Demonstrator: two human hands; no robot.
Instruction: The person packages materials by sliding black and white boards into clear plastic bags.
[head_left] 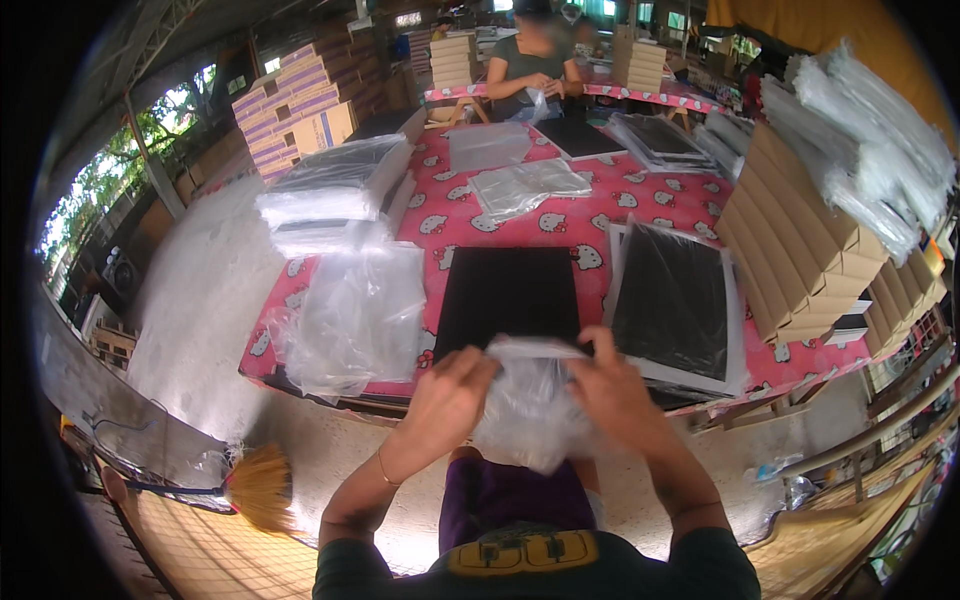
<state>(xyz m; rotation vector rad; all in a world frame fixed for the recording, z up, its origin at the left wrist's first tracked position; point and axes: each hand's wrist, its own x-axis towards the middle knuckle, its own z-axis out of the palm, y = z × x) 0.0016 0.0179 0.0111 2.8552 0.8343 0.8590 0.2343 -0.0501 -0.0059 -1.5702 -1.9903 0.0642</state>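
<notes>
Head view, and right here it was all about the gap, or lack of one, between a crumpled, clear plastic bag and a flat, black, rectangular panel! The panel lay flat on the counter with its pink patterned cover, straight ahead of the hands, its far edge pointing away from the body; its long axis seemed to run away from the person too, though its near end was hidden, so that was a judgement. The bag hung on the body side, its pale upper edge stretched crosswise between the hands, just over the panel's near end. Left hand: fingers curled in and closed on the bag's left end, right over the panel's near left corner. Right hand: partly open, forefinger lifted, thumb side against the bag's right end, and blur meant you could not tell whether it truly pinched. So which was nearer the panel? Close call: the left overlapped its corner, the right sat just beside its right edge. Out left, a pile of clear plastic sleeves; out right, a black panel under clear film, both flanking the hands.
</notes>
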